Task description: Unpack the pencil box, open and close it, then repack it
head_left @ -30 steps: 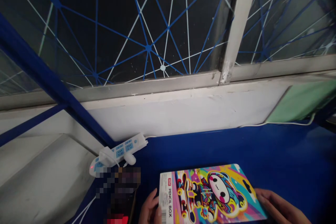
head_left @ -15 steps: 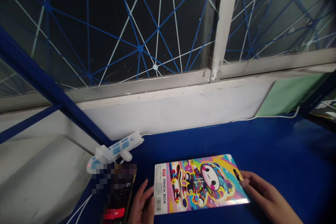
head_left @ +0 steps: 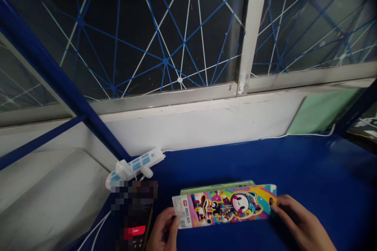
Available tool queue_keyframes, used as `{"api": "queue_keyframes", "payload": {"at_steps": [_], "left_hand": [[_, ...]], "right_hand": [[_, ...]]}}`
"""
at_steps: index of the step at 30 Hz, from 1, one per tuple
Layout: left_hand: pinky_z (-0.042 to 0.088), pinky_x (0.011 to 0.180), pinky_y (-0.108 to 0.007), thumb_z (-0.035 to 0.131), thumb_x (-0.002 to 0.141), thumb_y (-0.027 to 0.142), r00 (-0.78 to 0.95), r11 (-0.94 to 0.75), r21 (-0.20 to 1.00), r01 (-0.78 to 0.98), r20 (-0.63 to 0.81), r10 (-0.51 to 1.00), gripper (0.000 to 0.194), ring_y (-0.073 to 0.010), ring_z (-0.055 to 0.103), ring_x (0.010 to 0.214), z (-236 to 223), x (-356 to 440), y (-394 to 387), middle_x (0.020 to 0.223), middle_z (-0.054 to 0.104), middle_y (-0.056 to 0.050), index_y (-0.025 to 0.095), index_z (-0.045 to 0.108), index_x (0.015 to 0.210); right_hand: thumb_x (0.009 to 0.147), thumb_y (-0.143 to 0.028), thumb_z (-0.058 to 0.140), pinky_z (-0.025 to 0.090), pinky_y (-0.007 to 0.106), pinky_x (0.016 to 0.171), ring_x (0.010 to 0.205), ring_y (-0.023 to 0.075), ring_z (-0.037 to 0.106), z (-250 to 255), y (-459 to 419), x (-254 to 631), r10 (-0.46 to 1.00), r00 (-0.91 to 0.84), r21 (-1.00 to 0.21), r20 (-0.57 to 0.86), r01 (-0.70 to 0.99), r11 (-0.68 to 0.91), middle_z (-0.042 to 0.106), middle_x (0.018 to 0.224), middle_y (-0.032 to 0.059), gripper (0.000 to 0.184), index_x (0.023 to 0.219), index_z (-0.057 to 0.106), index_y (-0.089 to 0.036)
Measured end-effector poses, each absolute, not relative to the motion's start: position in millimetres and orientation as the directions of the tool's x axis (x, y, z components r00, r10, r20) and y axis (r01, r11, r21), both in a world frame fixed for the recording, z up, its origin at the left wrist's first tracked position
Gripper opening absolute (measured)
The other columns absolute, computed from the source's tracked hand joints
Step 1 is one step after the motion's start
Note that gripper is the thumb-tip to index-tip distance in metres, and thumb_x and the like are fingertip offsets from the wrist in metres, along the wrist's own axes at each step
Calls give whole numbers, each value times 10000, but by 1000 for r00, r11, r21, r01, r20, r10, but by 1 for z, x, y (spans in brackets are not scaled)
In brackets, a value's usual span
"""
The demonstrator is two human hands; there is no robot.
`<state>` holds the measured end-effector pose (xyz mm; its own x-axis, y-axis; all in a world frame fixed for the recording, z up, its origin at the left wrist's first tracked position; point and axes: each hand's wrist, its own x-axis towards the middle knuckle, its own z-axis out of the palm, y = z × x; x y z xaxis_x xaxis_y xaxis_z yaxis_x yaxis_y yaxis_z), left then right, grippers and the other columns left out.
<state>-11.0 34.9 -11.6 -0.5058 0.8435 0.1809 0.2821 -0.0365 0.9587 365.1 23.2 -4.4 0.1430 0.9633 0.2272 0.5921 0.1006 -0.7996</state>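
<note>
Soft indoor light leaves the window panes (head_left: 147,27) dark. The pencil box (head_left: 224,206) looks sharp; the corners dim and bend.

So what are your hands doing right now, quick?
Left hand: closed, holding the left end of the pencil box.
Right hand: closed, holding the box's right end.

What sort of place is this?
Probably an indoor study spot beside a window: a blue desktop, a white power strip, and a pencil box being held.
</note>
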Motion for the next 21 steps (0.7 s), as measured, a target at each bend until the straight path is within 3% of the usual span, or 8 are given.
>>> {"api": "queue_keyframes", "payload": {"at_steps": [6, 10, 18, 21], "left_hand": [[597, 734, -324, 730, 711, 685, -424, -22, 942, 335, 172, 889, 531, -249, 733, 805, -2, -19, 32, 871, 760, -68, 190, 711, 901], [602, 809, -342, 682, 804, 615, -350, -54, 948, 314, 169, 922, 448, -252, 739, 861, 9, -19, 27, 910, 756, -82, 187, 688, 938], [542, 956, -424, 576, 869, 403, -205, -44, 912, 409, 139, 969, 265, -286, 695, 1085, 16, -12, 20, 1155, 739, -98, 222, 667, 1040], [511, 994, -440, 505, 880, 275, -145, 9, 868, 497, 73, 987, 307, -281, 654, 1174, 15, -10, 19, 1243, 710, -84, 250, 645, 1152]], "right_hand": [[876, -492, 624, 523, 231, 742, 800, 184, 681, 2, 22, 361, 927, 156, -750, 340, 640, 167, 703, 887, 28, 249, 856, 662, -247], [874, -493, 623, 522, 256, 727, 781, 197, 681, 7, 18, 360, 903, 161, -708, 398, 680, 191, 698, 867, 32, 252, 826, 665, -249], [906, -413, 555, 532, 315, 808, 921, 236, 696, 3, 19, 365, 940, 48, -710, 337, 669, 220, 722, 974, 75, 232, 878, 715, -246], [899, -418, 559, 550, 318, 799, 922, 243, 713, 0, 23, 364, 951, 44, -721, 307, 663, 202, 734, 1008, 93, 250, 870, 731, -240]]}}
